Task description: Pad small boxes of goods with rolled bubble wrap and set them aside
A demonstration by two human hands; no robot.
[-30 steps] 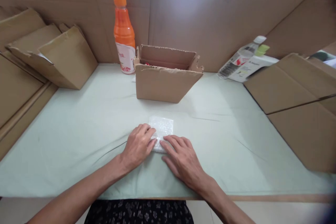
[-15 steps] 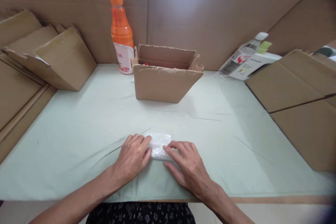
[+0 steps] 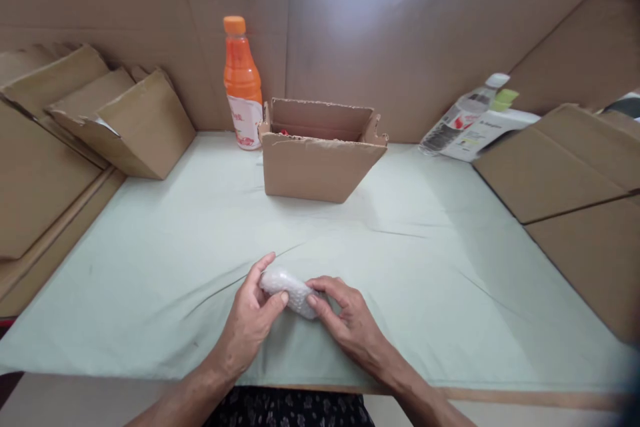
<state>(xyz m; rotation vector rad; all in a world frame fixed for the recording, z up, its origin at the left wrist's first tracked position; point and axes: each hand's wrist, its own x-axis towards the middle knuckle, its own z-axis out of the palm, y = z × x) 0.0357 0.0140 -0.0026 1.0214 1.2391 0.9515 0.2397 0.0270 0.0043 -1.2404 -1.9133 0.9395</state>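
Note:
A small roll of bubble wrap (image 3: 289, 288) is held between my two hands just above the cloth near the table's front. My left hand (image 3: 255, 307) grips its left end, thumb on the near side and fingers behind. At the right end, my right hand (image 3: 345, 317) pinches the wrap between thumb and fingers. Whether anything lies inside the wrap cannot be made out. Beyond the hands stands an open cardboard box (image 3: 320, 170), with a bit of something red showing inside its left end.
An orange drink bottle (image 3: 243, 90) stands left of the box. Cardboard boxes (image 3: 145, 123) line the left side, and another cardboard piece (image 3: 560, 160) the right. A clear bottle (image 3: 460, 113) leans beside a white pack (image 3: 493, 133). Pale green cloth (image 3: 400, 267) covers the table.
The bubble wrap lay flat under both hands; now it is a rounded roll, tilted and lifted in their grip. The whole view has shifted slightly.

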